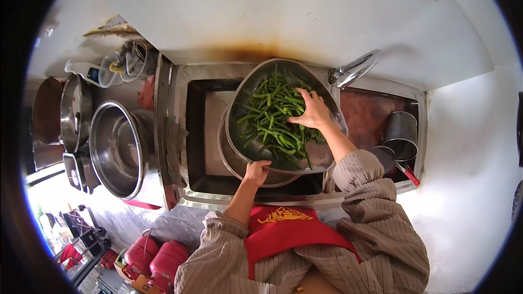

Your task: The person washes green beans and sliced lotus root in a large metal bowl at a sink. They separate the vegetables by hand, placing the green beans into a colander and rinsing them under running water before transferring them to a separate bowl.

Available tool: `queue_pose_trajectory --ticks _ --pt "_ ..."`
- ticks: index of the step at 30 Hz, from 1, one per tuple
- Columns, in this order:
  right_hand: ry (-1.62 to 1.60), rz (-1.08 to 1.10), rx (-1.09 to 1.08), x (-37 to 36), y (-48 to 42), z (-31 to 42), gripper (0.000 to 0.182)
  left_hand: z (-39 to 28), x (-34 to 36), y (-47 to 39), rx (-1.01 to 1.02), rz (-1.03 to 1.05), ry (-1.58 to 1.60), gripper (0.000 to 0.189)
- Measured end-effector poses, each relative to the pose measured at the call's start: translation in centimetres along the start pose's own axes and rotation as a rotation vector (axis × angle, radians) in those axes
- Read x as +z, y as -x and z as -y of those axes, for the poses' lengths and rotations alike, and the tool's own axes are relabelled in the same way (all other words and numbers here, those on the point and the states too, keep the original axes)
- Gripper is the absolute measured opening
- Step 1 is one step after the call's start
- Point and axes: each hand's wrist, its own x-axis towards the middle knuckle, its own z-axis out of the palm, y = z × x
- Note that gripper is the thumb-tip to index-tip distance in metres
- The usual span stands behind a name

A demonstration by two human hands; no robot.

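Observation:
A large rounded metal basin with drain holes (255, 153) sits tilted over the left part of a double sink, above a round metal bowl (222, 147). Many cut green beans (271, 116) lie piled inside the basin. My left hand (258, 172) grips its near rim, thumb over the edge. On the right side of the pile rests my right hand (312, 109), its fingers and thumb spread over the beans; whether any bean is held between them cannot be told.
A chrome faucet (355, 69) stands behind the sink's divider. The right sink (359, 108) holds reddish water, a metal pot (401, 134) and a red-handled utensil (408, 174). Steel basins (116, 149) stand at the left. Red gas cylinders (167, 259) are on the floor.

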Motion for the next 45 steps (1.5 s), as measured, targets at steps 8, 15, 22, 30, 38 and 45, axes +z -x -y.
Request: queue_pose_trajectory --ticks 8,15,22,30,38,45 --pt "-0.183 -0.339 -0.102 -0.8 2.6 0.7 0.061 0.4 1.0 0.2 -0.074 0.069 0.168 0.034" --pt "-0.525 -0.352 -0.038 -7.1 6.0 4.7 0.055 -0.4 1.4 0.8 -0.201 0.188 0.207 0.036" --pt "-0.467 -0.021 -0.026 -3.2 4.7 -3.0 0.076 0.0 1.8 1.2 -0.168 0.193 0.140 0.036" --pt "-1.257 -0.309 0.489 -1.4 -3.8 -9.7 0.039 0.0 1.3 0.9 -0.196 0.149 0.077 0.035" --pt "-1.393 -0.078 0.681 -3.1 -5.8 -12.2 0.017 0.1 0.8 0.9 -0.181 0.130 0.066 0.035" --pt "-1.257 -0.182 0.664 -1.3 -7.1 -10.9 0.021 0.3 0.7 1.0 -0.190 0.161 0.110 0.036"
